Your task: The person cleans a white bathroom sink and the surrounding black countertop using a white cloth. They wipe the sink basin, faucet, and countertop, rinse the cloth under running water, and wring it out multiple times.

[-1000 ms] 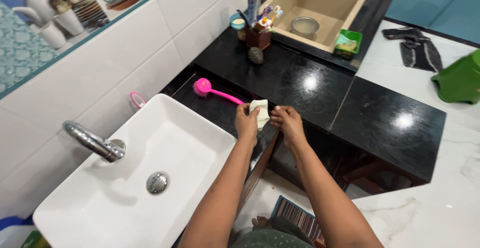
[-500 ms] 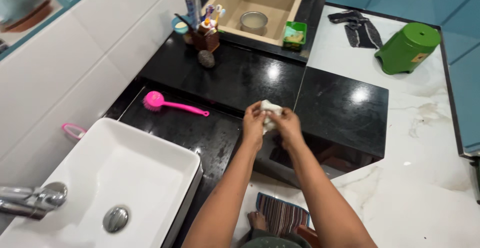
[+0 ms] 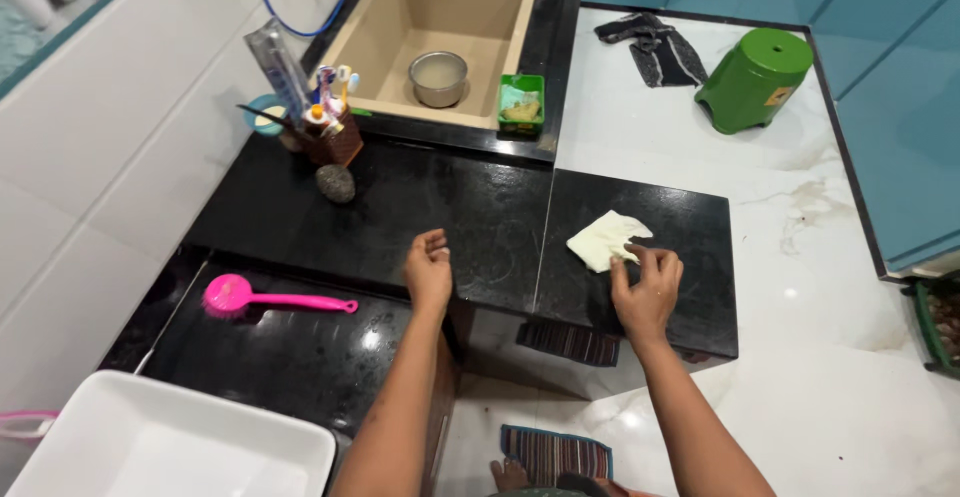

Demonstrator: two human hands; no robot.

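White cloth [image 3: 606, 239] lies crumpled flat on the black table [image 3: 450, 217], on its right-hand slab, near the front edge. Our right hand [image 3: 647, 282] sits just in front of it, fingertips [image 3: 622, 262] touching the cloth's near edge; grip is a loose pinch, thumb and forefinger close on the hem, remaining fingers curled. Forearm runs up from the lower frame, wrist past the table's front edge.

Our left hand [image 3: 429, 269] rests apart from the cloth, over the middle slab's front edge, grip half curled and holding nothing, palm turned inward.

Further out: pink brush [image 3: 268, 299] on the lower step to the left, grey stone [image 3: 336, 183] and brown holder with toothbrushes [image 3: 330, 127] toward the back, beige sink [image 3: 440, 37] with a steel bowl [image 3: 438, 77] beyond. Green stool [image 3: 755, 79] lies tipped on the marble floor [image 3: 820, 377].
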